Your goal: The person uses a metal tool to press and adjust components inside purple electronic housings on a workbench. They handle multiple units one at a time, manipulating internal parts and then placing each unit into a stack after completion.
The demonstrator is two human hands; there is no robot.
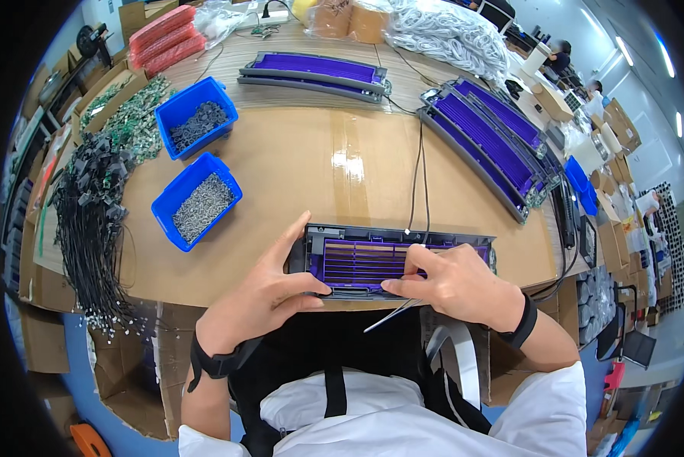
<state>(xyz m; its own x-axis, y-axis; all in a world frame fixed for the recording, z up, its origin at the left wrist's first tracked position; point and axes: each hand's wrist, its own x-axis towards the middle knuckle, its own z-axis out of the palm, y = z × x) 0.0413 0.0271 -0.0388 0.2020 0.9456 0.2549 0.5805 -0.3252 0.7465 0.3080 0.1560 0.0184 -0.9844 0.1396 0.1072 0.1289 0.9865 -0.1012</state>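
Observation:
A long dark grey panel with a purple slatted grille (361, 263) lies in front of me at the table's near edge. My left hand (262, 293) grips its left end, thumb and index finger closed at the near corner and the other fingers stretched along the side. My right hand (456, 286) is closed, its fingertips pinched against the panel's near edge right of the middle. From beneath that hand sticks a pair of thin metal tweezers (391, 314), pointing toward my lap. What lies between the right fingertips is hidden. Two thin dark cables (420, 175) run from the panel across the table.
Blue bins hold small dark parts (197, 126) and small metal screws (205, 206). A bundle of black cables (90, 228) hangs off the left edge beside green circuit boards (132, 114). More purple-grilled panels (315, 72) lie at the back and right (486, 145). White cables (448, 34) are heaped behind.

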